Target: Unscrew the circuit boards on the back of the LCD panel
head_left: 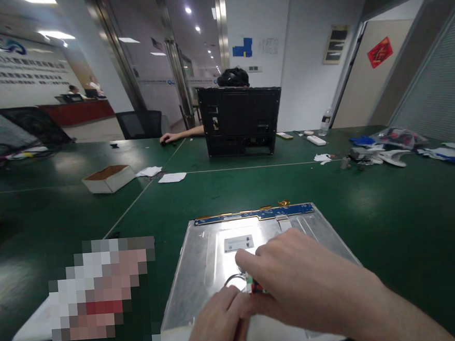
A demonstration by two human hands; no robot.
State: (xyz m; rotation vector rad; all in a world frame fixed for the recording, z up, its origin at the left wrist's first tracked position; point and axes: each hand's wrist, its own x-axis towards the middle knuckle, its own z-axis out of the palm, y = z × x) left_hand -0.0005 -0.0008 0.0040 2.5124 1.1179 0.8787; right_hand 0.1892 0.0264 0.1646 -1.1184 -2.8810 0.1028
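Note:
A flat silver display panel lies back side up in front of me, with a blue circuit strip along its far edge and a ribbon cable at that strip. My right hand is over the panel, fingers closed on a small green-and-red part that they mostly cover. Close against it, my left hand has its fingers bent together; what they pinch, if anything, is hidden. A thin dark wire loops out beside the fingers. A label sits on the metal beyond them.
To the left is a blurred-out item on white paper. Farther off stand an open carton, paper scraps and a black monitor, behind which a person's hand reaches out. Bags and parts lie at right.

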